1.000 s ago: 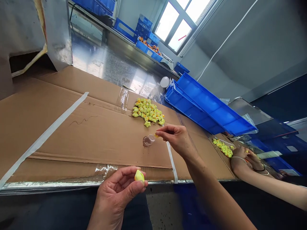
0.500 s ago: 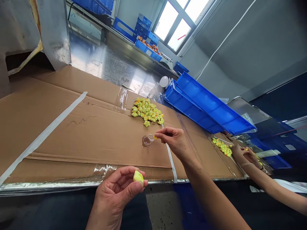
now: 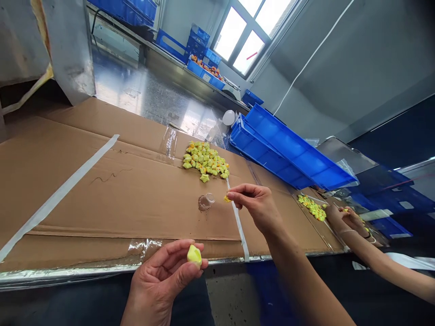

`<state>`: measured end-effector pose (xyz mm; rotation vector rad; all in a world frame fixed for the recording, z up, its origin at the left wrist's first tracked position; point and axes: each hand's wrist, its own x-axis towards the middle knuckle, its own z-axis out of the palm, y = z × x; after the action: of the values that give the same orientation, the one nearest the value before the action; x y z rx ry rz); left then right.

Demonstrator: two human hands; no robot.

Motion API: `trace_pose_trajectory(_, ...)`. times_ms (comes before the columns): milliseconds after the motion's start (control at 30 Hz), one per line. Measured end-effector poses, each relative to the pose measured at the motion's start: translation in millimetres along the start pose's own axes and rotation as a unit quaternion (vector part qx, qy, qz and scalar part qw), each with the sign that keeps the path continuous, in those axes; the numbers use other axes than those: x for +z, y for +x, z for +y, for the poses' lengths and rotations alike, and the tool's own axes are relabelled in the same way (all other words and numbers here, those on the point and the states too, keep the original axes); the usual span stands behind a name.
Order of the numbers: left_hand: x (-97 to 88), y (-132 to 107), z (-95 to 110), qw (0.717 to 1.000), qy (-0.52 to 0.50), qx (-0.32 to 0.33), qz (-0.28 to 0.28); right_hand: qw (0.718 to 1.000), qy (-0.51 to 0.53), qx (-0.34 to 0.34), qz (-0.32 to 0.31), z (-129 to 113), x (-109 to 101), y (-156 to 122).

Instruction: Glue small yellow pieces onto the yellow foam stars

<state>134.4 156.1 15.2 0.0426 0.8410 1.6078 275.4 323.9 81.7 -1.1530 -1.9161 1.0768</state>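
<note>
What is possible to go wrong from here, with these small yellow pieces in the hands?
The tiny yellow piece pinched in the right hand might slip onto the cardboard sheet. The yellow-green toy in the left hand is near the metal table edge, so it may fall off if dropped. The right hand might also knock the clear plastic cup.

Daylight from window (image 3: 238,38); glare on steel tabletop (image 3: 152,97); edges warped.

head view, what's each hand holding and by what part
The left hand pinches a yellow-green moulded piece between thumb and fingertips; the right hand pinches a small yellow bit between thumb and forefinger.
</note>
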Motion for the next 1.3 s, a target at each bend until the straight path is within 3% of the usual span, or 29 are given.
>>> trace_pose_trajectory(167, 4.3, 2.0, -0.1, 0.999, -0.024, 0.011, -0.018, 0.998, 0.059, -0.016, -0.018, -16.6, 2.7, -19.1)
trace_pose_trajectory(400, 6.8, 5.3, -2.3, 0.996, -0.078, 0.001, -0.046, 0.984, 0.161, -0.011, -0.074, -41.8, 27.7, -49.6)
trace_pose_trajectory(733, -0.1, 10.2, -11.6, 0.991, -0.101, 0.055, -0.073, 0.970, 0.226, 0.006, -0.094, -47.8, 49.9, -69.1)
trace_pose_trajectory(933, -0.1, 11.2, -15.1, 0.985, -0.099, 0.103, -0.097, 0.970, 0.224, -0.011, -0.096, -48.2, 55.8, -71.7)
trace_pose_trajectory(1300, 1.1, 9.0, -11.9, 0.986, -0.099, 0.103, -0.091, 0.982, 0.167, -0.014, -0.088, -44.8, 57.7, -71.2)
